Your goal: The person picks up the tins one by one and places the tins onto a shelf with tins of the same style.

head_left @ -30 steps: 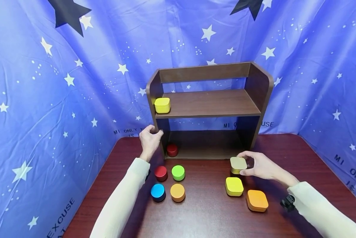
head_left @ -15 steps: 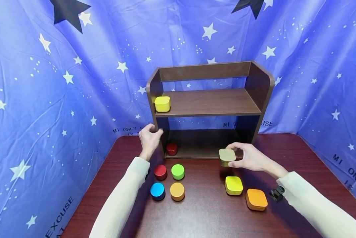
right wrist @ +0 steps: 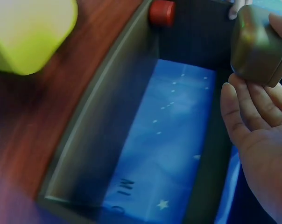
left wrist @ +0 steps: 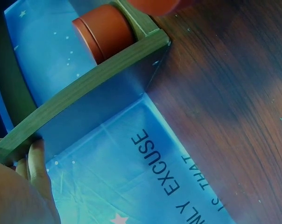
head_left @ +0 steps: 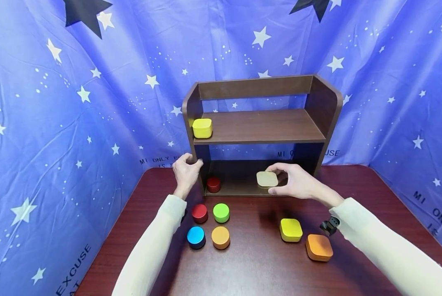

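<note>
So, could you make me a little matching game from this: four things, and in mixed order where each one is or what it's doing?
1. gold tin
2. left hand
3. green tin
4. orange square tin

A. gripping the shelf's side panel
B. on the table, next to a yellow square tin
C. held in the right hand
D. on the table, next to a red round tin

Pairs: 1-C, 2-A, 3-D, 4-B
</note>
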`<state>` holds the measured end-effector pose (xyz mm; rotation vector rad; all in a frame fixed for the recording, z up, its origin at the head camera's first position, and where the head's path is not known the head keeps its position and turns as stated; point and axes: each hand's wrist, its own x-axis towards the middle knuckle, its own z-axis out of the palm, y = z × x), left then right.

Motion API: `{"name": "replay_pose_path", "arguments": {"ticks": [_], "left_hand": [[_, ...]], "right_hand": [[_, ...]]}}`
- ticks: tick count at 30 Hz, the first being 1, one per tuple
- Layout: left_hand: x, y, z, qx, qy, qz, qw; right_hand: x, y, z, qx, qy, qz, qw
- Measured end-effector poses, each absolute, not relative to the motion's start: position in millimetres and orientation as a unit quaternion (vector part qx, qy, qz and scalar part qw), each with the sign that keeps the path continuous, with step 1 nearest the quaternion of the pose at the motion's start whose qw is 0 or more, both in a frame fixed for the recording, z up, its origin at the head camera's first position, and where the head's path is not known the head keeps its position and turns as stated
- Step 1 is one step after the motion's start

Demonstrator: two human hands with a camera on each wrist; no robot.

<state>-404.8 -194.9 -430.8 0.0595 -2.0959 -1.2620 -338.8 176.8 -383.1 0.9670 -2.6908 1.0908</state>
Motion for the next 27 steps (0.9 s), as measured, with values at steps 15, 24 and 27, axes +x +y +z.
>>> {"name": "replay_pose_path", "arguments": {"ticks": [15,24,27], "left_hand": [[-406,-195,-429,0.022,-0.805,-0.48,0.349],[-406,-196,-430,0.019,-0.804,-0.484,0.344],[-406,-196,-430,0.018,-0.803,-0.486,0.343]], "right_hand": [[-351,150,-335,0.332,-0.877,0.342,0.053],[-360,138,-311,0.332,-0.878,0.338,0.059],[-364,134,-302,0.333,-0.878,0.337,0.064]]}}
